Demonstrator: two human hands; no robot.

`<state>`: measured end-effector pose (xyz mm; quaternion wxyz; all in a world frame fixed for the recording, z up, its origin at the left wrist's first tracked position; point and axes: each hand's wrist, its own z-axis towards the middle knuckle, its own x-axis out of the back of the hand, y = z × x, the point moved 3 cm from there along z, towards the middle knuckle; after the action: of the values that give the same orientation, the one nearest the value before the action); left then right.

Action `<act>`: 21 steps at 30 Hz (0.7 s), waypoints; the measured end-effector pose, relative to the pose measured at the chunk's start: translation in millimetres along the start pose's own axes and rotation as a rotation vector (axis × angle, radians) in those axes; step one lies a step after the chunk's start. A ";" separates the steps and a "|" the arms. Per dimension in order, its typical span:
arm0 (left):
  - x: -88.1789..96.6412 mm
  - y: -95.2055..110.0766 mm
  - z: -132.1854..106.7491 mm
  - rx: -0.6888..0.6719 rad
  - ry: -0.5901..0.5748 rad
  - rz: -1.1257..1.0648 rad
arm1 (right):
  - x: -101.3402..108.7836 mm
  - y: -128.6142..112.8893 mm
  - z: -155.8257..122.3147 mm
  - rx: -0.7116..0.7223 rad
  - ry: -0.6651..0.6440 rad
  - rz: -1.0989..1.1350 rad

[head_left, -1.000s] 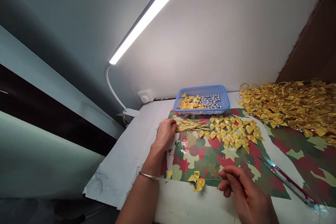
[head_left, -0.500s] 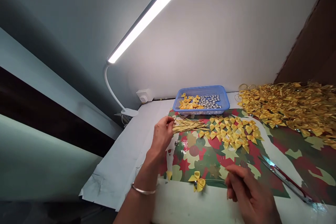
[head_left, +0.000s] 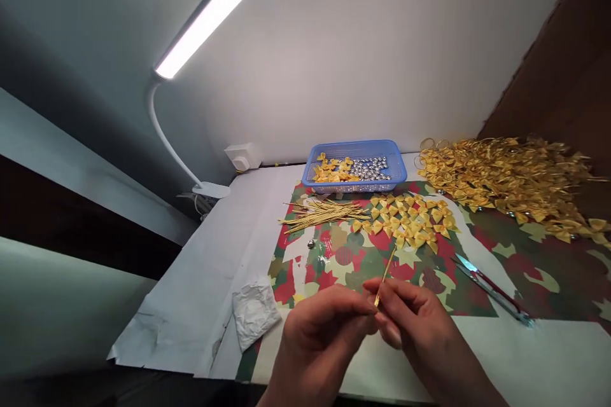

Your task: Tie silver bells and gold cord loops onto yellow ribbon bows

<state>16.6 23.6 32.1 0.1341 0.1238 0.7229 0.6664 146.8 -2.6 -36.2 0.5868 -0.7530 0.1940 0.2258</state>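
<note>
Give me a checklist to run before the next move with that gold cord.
1. gold cord pinched between left hand and right hand: ok.
2. Cord's upper end free above the fingers: ok.
3. Cord's lower end, hidden by fingers: cannot tell.
4. loose bows lying on the mat beyond the hands: ok.
5. silver bells in the blue basket: ok.
6. scissors flat on the mat, apart from both hands: ok.
</note>
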 end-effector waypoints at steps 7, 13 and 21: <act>3.0 -25.2 -5.6 0.261 -0.169 -0.226 | 8.7 8.5 -7.2 0.133 0.204 -0.259; 13.1 -40.8 -13.9 0.413 -0.115 -0.339 | 5.2 -2.1 -18.8 0.682 0.233 -0.820; 13.1 -40.8 -17.1 0.426 -0.210 -0.375 | 3.4 -7.0 -32.1 0.969 -0.018 -1.117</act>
<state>-1.8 9.1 -7.6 0.2998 0.0819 0.8388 0.4471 157.1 -32.3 -25.9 0.8827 -0.3939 -0.1451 -0.2113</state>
